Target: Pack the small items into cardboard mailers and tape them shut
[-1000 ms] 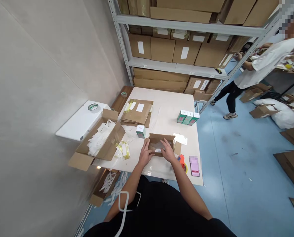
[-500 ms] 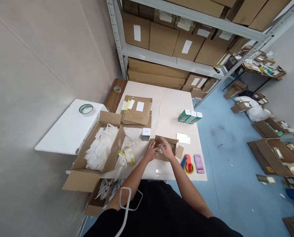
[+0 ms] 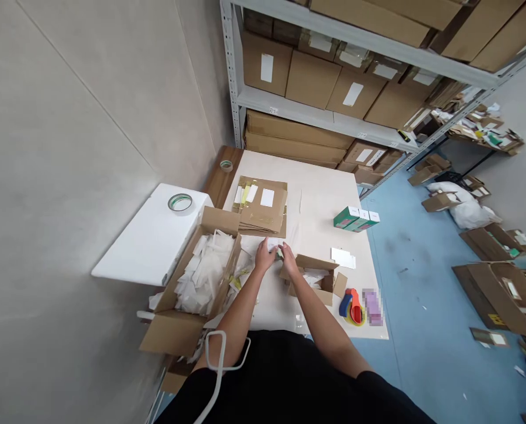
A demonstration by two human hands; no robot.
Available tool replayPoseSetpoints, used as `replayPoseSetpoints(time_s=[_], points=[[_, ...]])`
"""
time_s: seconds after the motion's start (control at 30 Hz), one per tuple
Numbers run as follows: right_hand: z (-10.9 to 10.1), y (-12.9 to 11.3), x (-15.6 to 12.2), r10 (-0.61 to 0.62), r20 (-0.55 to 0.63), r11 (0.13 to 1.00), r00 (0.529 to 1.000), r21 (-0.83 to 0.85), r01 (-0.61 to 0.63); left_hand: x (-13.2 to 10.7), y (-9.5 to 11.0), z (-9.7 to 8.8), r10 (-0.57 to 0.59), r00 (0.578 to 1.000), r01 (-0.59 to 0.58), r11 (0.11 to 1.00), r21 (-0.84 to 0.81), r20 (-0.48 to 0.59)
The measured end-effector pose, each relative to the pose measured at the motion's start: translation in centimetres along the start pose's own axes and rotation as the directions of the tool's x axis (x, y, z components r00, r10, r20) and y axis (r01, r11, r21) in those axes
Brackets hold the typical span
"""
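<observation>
I record both hands in front of the body over the worktop [image 3: 320, 194], brought close together. The left hand [image 3: 265, 259] and the right hand [image 3: 288, 259] stand on opposite sides of a small box [image 3: 273, 242] with a white top. I judge the two-sided hold to be for steadiness, the item being slight and narrow.

Placement, as I read it, follows reach. An open carton [image 3: 318, 262], with pale filling inside, stands just right of the right hand, partly covered by that forearm. A tape dispenser [image 3: 355, 307] lies near the front right corner, presumably for easy picking up. At the left, a larger carton [image 3: 219, 221] filled with white packing material [image 3: 205, 265] stands angled towards the worker, which I take to favour the left arm. The flattened cardboard [image 3: 263, 212] is stacked farther back, probably to leave working space in front.

As to the fingers: on both hands they are curled and only slightly parted, closed about the small box. It lies between them, its white top showing beyond the fingertips. The underside is hidden, and I cannot tell whether it touches the worktop.
</observation>
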State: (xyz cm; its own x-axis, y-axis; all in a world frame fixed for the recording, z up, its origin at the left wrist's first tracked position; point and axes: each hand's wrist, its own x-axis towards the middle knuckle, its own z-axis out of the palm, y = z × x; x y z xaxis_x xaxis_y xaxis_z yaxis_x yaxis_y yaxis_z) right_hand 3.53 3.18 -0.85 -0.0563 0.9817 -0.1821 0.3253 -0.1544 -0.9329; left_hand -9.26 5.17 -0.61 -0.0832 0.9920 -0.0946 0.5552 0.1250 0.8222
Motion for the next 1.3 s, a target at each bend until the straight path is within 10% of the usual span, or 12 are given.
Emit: replayPoseSetpoints(time_s=[0.3,0.7,0.9,1.1,1.3], points=[[2.8,-1.1,-1.0,0.230,0.055,0.912,0.972,0.336,-0.235,0.6,-1.9,-2.4,-0.126,0.992,0.126,0.992,-0.013,-0.022],[-2.9,-2.4,-2.6,0.063,-0.130,0.994,0.989,0.092,-0.051,-3.9,5.8,-9.3,-0.049,0.976,0.002,0.976,-0.217,-0.212],[-8.5,-2.0,-8.3,0.155,-0.460,0.984,0.875,0.148,-0.096,-6.8,8.7,-5.1,-0.062,0.998,0.039,0.880,-0.474,-0.032],[-13.1,0.3,-13.8,0.188,-0.647,0.979,0.738,0.067,-0.191,-8.6,8.8,1.5,-0.006,0.966,0.070,0.969,-0.236,0.260],[-15.7,2.9,-14.5,0.182,-0.606,0.976,0.774,0.014,-0.219,-9.1,8.6,5.0,-0.063,0.923,0.099,0.992,-0.077,0.381]])
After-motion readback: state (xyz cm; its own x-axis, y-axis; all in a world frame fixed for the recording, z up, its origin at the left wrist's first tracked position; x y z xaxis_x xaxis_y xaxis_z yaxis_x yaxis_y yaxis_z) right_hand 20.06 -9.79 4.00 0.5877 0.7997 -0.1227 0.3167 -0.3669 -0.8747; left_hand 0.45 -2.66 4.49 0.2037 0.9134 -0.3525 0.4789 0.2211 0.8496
